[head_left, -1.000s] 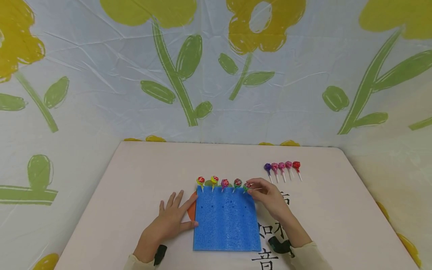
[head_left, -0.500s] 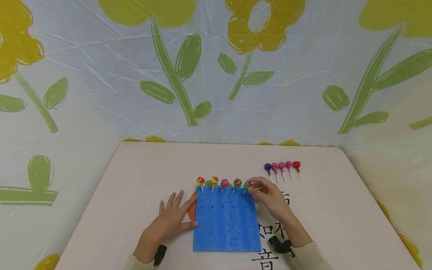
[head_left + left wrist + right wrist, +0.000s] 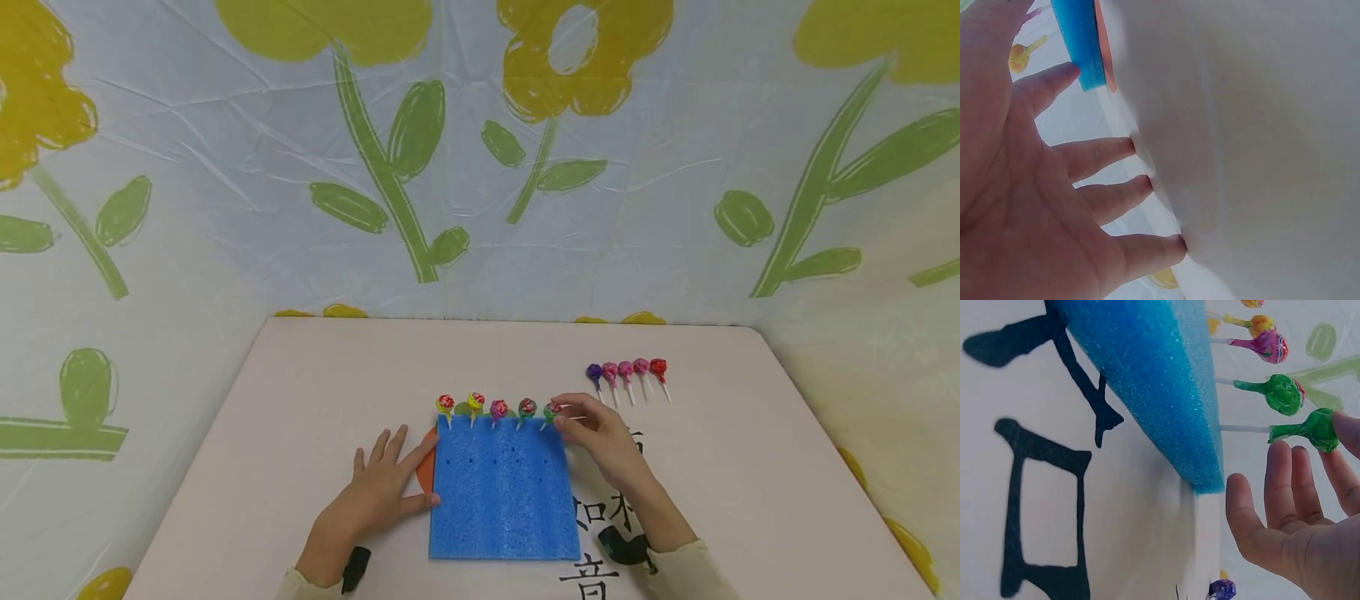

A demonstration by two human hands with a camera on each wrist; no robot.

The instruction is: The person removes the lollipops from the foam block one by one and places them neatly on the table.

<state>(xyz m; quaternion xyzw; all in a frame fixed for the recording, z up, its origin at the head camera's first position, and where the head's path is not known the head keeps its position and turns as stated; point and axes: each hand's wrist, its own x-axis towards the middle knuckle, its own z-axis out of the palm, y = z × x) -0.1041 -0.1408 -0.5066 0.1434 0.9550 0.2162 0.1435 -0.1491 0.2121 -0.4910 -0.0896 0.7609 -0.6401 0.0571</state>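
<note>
A blue foam block [image 3: 504,500] lies in front of me, with several wrapped lollipops standing in a row in its top face. My right hand [image 3: 606,440] pinches the candy head of the rightmost lollipop, a green one [image 3: 1321,430]; in the right wrist view its white stick runs into the foam. Beside it stands another green lollipop [image 3: 1285,394], then a purple one [image 3: 1267,346] and yellow ones. The left hand [image 3: 372,492] is spread at the block's left side, index finger and thumb touching the foam, other fingertips on the table.
Several more lollipops [image 3: 626,371], purple, pink and red, lie in a row on the pale table [image 3: 300,375] at the back right. An orange piece [image 3: 426,467] shows beyond the block's left edge. Black characters [image 3: 588,575] mark the tabletop right of it.
Hardly anything differs: my right hand and the green lollipop's head have shifted very slightly to the right. The left hand and the foam block stay in place.
</note>
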